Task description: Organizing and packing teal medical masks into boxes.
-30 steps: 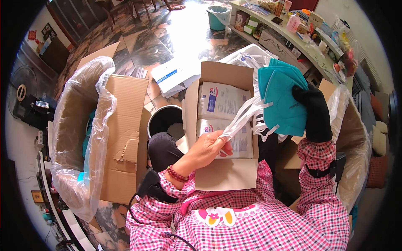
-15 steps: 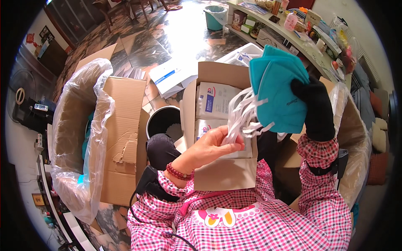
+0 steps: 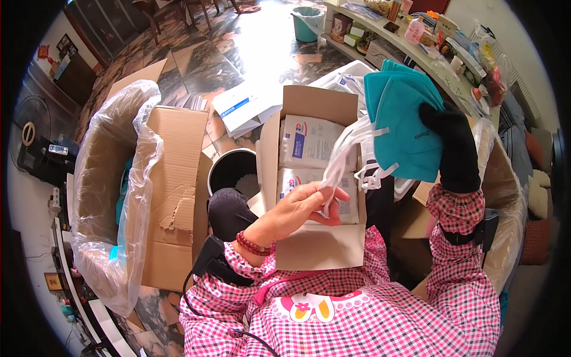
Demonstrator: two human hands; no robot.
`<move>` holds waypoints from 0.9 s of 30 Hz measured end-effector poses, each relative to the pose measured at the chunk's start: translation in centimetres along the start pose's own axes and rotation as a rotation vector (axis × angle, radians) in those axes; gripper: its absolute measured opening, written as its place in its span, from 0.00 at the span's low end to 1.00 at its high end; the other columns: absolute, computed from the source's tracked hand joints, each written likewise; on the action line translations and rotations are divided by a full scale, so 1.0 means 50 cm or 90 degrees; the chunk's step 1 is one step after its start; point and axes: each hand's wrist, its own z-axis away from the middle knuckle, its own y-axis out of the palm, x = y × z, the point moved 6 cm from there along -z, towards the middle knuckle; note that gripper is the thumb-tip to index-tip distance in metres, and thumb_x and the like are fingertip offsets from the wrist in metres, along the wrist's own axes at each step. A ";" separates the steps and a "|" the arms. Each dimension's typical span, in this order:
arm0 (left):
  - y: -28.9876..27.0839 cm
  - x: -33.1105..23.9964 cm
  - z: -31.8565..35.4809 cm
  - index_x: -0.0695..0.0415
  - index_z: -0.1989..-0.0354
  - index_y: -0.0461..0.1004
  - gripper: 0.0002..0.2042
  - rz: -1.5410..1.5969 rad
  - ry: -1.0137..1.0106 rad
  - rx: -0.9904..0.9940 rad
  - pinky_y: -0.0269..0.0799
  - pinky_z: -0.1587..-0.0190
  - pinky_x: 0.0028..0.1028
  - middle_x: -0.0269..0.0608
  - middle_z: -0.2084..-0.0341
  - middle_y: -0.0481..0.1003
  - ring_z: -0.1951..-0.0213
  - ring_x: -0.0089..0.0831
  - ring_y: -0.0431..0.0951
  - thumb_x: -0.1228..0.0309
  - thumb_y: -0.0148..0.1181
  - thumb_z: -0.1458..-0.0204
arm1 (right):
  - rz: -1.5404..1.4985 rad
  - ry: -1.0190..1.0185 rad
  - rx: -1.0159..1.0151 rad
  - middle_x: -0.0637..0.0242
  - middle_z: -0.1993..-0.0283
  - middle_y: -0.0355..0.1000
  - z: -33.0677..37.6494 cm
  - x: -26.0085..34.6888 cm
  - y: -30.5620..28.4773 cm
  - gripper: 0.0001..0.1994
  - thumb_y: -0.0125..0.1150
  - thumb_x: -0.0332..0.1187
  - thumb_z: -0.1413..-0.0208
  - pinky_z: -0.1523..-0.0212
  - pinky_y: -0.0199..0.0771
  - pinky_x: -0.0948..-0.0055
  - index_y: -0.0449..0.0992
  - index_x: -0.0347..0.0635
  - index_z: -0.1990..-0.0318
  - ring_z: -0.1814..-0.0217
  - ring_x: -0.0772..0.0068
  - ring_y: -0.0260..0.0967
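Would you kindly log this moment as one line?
left hand: pinching white straps | right hand: gloved, holding teal masks | below: open box

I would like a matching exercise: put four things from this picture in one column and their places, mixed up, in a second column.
Things:
1. stack of teal face masks
2. white elastic straps
3. sealed white packets
4. clear plastic bag

Places:
A. lining the big carton at the left
B. inside the open cardboard box
C. in the gloved right hand
D. pinched by the bare left hand

Pairs: 1-C, 2-D, 3-B, 4-A

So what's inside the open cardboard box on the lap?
The cardboard box holds two flat white packets; the left hand and white straps cover parts; anything beneath is hidden.
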 end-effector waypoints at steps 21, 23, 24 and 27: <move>-0.004 0.024 0.034 0.68 0.42 0.73 0.22 0.108 -0.170 0.058 0.80 0.50 0.30 0.38 0.65 0.75 0.56 0.29 0.80 0.60 0.45 0.29 | 0.081 0.041 0.014 0.67 0.62 0.78 -0.008 0.048 0.018 0.17 0.68 0.38 0.43 0.58 0.76 0.76 0.79 0.32 0.53 0.64 0.78 0.75; -0.009 0.031 0.044 0.68 0.44 0.74 0.21 0.072 -0.174 0.053 0.80 0.52 0.29 0.36 0.67 0.73 0.57 0.28 0.80 0.61 0.45 0.29 | 0.115 0.014 0.026 0.67 0.63 0.78 -0.010 0.061 0.026 0.17 0.68 0.38 0.43 0.57 0.76 0.76 0.80 0.33 0.54 0.64 0.78 0.75; -0.014 0.032 0.049 0.67 0.46 0.74 0.20 0.049 -0.170 0.059 0.80 0.52 0.29 0.36 0.67 0.73 0.59 0.27 0.79 0.61 0.45 0.29 | 0.136 0.001 0.028 0.67 0.63 0.78 -0.009 0.067 0.026 0.16 0.68 0.38 0.43 0.57 0.76 0.76 0.80 0.33 0.54 0.63 0.78 0.75; -0.045 0.009 0.084 0.66 0.53 0.74 0.18 -0.067 -0.160 -0.008 0.80 0.54 0.27 0.35 0.68 0.71 0.65 0.26 0.77 0.61 0.44 0.28 | 0.100 0.008 -0.036 0.66 0.66 0.78 -0.003 0.059 0.003 0.14 0.68 0.38 0.43 0.60 0.74 0.75 0.81 0.33 0.60 0.65 0.78 0.74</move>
